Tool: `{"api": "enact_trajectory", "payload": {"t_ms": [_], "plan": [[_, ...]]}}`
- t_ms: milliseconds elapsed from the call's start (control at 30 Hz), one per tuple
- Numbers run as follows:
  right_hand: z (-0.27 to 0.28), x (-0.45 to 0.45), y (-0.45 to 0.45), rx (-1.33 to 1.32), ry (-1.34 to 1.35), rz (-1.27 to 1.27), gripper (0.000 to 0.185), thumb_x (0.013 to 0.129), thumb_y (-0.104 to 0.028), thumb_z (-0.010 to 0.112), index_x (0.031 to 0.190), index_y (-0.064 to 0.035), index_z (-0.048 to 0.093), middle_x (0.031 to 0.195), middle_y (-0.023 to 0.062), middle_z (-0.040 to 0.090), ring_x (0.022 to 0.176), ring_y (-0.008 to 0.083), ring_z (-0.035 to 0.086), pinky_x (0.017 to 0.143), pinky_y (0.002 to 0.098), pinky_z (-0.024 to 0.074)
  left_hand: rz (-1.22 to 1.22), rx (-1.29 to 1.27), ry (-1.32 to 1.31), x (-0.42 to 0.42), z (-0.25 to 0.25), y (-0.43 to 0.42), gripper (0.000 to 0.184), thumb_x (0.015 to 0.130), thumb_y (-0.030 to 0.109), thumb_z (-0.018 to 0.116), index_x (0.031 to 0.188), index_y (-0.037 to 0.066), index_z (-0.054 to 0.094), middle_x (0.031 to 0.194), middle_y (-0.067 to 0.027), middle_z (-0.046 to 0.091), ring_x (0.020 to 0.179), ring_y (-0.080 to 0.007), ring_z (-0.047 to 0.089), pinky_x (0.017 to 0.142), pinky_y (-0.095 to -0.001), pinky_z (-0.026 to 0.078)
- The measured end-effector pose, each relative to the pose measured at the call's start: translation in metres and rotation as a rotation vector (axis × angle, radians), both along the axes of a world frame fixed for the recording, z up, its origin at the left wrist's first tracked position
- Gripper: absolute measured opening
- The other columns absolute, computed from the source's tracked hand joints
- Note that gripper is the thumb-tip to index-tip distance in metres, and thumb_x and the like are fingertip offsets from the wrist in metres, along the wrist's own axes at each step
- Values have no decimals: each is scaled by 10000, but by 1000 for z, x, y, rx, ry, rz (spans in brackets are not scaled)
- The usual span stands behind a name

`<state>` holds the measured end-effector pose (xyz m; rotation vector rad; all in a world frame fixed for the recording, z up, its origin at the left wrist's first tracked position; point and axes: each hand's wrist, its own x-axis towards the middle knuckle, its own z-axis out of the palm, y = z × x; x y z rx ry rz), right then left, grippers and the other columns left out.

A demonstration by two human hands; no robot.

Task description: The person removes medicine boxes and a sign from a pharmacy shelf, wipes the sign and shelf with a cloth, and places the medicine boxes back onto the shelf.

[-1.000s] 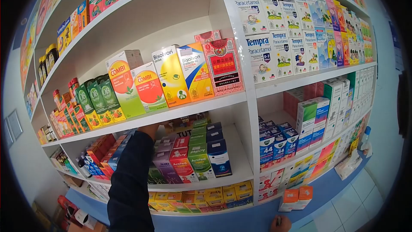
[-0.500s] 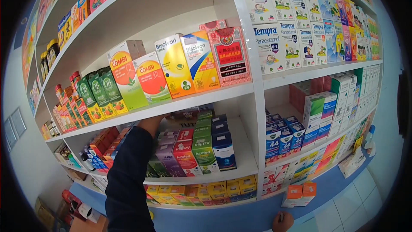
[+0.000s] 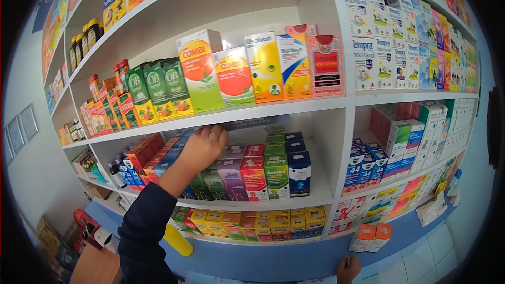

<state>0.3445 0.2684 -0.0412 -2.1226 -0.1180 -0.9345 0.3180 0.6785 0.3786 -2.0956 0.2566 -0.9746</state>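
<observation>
Showing under the white shelf board (image 3: 284, 109): a flat grey-blue lettered panel (image 3: 258, 122), seemingly light, stiff, best pinched by an edge. My left hand (image 3: 210, 143) sat at its left end, half-curled, hold unclear; my right hand (image 3: 348, 271), near right, was closed round a small dark object (image 3: 347, 261).

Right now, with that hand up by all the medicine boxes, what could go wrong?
The left hand is close to the packed Actifed boxes, so it might knock one over. The dark, blurry thing beside it could bump the shelf board above. The right hand is near the orange-topped boxes and might nudge them.
</observation>
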Motion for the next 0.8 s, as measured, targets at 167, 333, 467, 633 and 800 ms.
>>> {"api": "enact_trajectory", "payload": {"t_ms": [167,333,467,633,800], "plan": [[-10,4,3,65,55,3,105,766,-83,620,739,-9,550,580,127,491,495,277,508,484,367,390,-137,79,-106,-48,-10,-15,272,668,68,577,923,-26,578,816,-100,542,787,-250,604,701,-357,533],[-15,2,3,90,5,4,111,788,-91,605,767,11,565,608,128,528,505,258,514,487,355,398,-264,153,-157,-90,-14,-29,230,691,-14,607,912,-77,591,793,-105,563,745,-214,601,788,-374,547],[-7,-17,17,192,55,-51,108,811,-93,586,787,12,572,625,123,545,520,232,514,498,345,407,-308,195,-181,-122,-14,-33,191,712,-13,614,894,-71,604,775,-99,573,739,-206,609,782,-370,552],[0,-50,42,256,110,-40,117,812,-102,595,793,11,570,631,129,549,532,224,516,520,342,421,-364,179,-188,-162,-12,-25,183,717,-16,610,895,-62,611,797,-97,589,740,-209,612,773,-364,557],[18,-93,63,240,70,25,127,817,-100,592,793,22,569,641,135,562,554,219,532,536,342,434,-407,171,-217,-201,-14,-22,93,740,9,589,823,-33,597,744,-76,570,696,-180,599,774,-358,546]]}}
